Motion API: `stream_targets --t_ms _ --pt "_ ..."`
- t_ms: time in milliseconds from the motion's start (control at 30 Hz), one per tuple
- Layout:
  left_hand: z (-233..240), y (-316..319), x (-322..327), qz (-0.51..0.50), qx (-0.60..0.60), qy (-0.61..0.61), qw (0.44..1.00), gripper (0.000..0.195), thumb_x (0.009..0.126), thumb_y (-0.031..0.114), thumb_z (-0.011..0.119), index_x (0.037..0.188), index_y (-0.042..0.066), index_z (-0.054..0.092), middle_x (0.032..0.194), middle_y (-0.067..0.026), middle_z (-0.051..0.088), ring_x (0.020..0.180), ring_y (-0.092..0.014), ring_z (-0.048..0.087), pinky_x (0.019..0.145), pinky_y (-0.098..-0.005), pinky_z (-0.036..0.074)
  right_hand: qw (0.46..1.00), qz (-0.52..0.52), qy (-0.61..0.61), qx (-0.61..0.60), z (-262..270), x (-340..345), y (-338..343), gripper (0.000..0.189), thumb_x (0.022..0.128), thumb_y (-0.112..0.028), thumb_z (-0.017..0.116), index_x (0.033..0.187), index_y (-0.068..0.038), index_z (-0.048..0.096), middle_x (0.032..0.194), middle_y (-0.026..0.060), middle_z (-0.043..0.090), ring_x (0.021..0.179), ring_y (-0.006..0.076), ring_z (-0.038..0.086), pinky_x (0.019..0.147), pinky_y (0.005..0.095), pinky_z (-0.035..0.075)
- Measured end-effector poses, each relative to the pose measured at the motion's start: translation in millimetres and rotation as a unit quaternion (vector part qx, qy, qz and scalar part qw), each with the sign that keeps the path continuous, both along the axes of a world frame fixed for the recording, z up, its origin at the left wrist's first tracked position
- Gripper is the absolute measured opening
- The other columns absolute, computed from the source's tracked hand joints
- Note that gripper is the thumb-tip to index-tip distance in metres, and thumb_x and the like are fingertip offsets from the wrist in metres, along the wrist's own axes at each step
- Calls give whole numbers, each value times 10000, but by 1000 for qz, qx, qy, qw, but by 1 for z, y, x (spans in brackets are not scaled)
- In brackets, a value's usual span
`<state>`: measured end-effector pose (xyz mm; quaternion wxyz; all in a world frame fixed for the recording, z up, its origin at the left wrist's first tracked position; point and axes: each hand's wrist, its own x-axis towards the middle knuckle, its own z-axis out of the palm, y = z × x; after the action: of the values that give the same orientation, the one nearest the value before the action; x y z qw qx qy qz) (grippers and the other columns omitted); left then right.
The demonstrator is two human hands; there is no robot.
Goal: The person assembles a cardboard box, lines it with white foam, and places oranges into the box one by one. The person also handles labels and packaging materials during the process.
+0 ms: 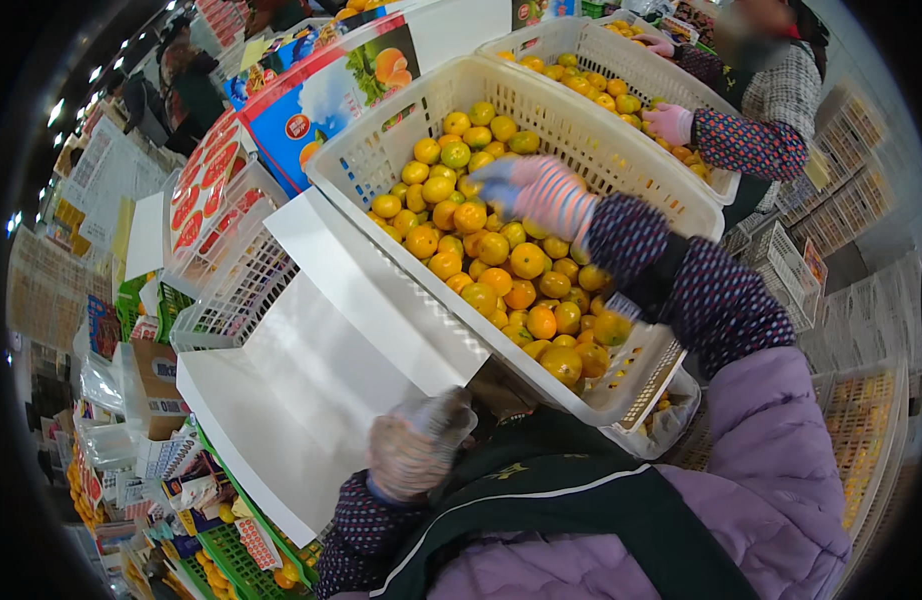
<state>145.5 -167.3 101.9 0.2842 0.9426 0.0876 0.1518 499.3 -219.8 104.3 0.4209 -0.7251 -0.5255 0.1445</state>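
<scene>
A cream plastic crate (618, 161) of small orange-and-yellow citrus fruit (494, 247) lies before me, tilted in view. Over the fruit is my right hand (536, 191), in a striped glove with blue fingertips. It is blurred; its fingers stretch left and look apart, with nothing seen in them. My left hand (419, 446), in a similar striped glove, is curled by the near corner of an open white cardboard box (318, 382). Blur at its fingertips hides whether it holds anything. The box's inside shows bare white, and one flap rests along the crate's side.
Beyond the crate stands a second fruit crate (701, 97), with a co-worker's pink-gloved hand (668, 124) at its fruit. Printed fruit cartons (341, 97) stand at the back left. A clear plastic basket (236, 277) and green crates (239, 559) lie left of the white box.
</scene>
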Motion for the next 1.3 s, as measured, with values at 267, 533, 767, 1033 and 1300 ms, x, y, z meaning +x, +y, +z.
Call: stream_targets --t_ms 267,533,767,1033,1300 --pt "-12 36 -18 197 -50 2 979 175 825 56 717 1000 43 730 808 -112 724 713 -226 703 692 -320 560 958 -115 -16 -263 -63 121 10 411 955 -341 640 1307 -127 651 1147 120 717 1017 287 673 888 394 537" --pt "-12 30 15 180 -64 34 981 192 872 187 698 1030 84 732 871 -150 722 794 -341 700 722 -414 552 842 -16 -282 -460 -104 77 62 615 878 -408 709 1388 -110 536 1370 222 526 1172 370 602 967 460 512" --pt "-8 29 28 135 -13 49 990 187 865 172 699 1029 86 725 850 -155 712 794 -349 687 717 -429 542 983 -97 -87 -133 -33 116 -15 533 755 -318 774 1202 -51 658 1120 220 673 1097 332 627 937 412 492" --pt "-13 38 34 136 -86 37 986 162 839 124 716 990 69 735 835 -158 713 758 -342 690 701 -405 543 873 -426 94 217 -30 113 -350 546 878 -165 637 1375 27 519 1233 139 636 1007 194 664 846 311 553" --pt "-12 37 38 121 -67 14 990 159 821 79 740 978 60 727 807 -155 700 732 -333 682 677 -402 540 921 -362 -119 -81 -20 118 -299 470 954 -326 625 1300 -8 608 1267 158 661 1139 221 628 1004 347 473"
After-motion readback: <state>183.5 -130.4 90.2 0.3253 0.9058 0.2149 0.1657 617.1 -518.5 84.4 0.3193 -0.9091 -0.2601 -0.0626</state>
